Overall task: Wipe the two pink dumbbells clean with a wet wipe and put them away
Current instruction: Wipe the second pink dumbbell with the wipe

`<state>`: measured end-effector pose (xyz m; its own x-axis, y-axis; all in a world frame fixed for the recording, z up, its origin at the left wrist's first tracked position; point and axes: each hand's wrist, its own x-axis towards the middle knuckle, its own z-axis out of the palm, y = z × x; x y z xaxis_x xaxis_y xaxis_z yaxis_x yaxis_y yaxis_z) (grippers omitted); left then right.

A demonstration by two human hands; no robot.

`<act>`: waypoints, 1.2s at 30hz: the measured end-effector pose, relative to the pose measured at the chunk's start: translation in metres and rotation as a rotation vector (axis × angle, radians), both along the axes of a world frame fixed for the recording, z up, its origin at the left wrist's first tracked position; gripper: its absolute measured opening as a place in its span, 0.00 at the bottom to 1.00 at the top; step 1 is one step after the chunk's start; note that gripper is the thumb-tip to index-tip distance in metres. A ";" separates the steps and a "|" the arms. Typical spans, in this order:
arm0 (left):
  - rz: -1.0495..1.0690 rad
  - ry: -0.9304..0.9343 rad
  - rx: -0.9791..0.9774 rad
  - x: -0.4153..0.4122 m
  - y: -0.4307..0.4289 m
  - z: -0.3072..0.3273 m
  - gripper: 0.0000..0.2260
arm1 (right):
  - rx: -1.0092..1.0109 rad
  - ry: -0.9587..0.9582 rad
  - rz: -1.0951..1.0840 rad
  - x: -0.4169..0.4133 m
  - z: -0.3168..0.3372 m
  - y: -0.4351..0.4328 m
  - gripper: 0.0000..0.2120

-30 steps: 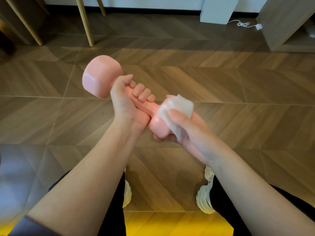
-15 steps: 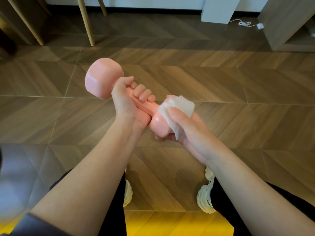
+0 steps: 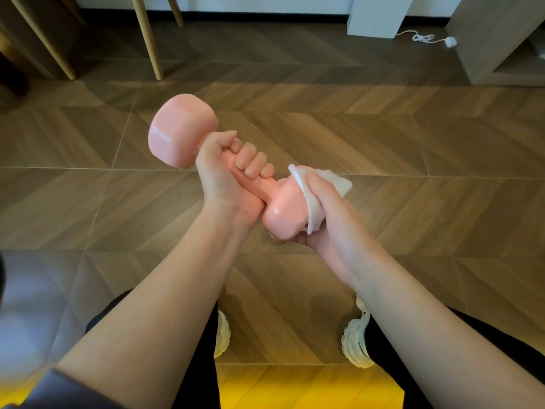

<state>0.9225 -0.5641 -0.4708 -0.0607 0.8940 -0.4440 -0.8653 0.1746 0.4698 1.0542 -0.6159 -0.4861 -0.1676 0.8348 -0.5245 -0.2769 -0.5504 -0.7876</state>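
One pink dumbbell (image 3: 180,131) is held in the air over the wooden floor, tilted with its far head up at the left. My left hand (image 3: 227,175) grips its handle with the fingers curled round it. My right hand (image 3: 327,219) wraps the near head from the right and presses a white wet wipe (image 3: 312,199) against its end face. Part of the near head's side shows bare pink. The second dumbbell is not in view.
Wooden furniture legs (image 3: 146,36) stand at the back left. A white box (image 3: 377,14) and a white cable (image 3: 424,38) lie by the back wall, and a low wooden cabinet (image 3: 501,39) at the back right. My shoes (image 3: 355,338) are below.
The wipe has slid from the top of the near head round to its right end face, uncovering more pink. The dumbbell and my left hand have hardly moved.
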 end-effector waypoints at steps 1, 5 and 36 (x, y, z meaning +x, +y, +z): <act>-0.003 -0.002 0.015 -0.001 0.000 0.000 0.14 | 0.005 0.048 0.025 0.003 0.001 -0.001 0.24; -0.021 0.018 0.058 -0.003 -0.002 0.001 0.14 | 0.001 0.227 0.122 0.008 0.002 -0.003 0.32; 0.048 0.012 -0.014 0.000 0.002 0.002 0.17 | 0.249 0.007 0.045 0.007 -0.008 -0.003 0.17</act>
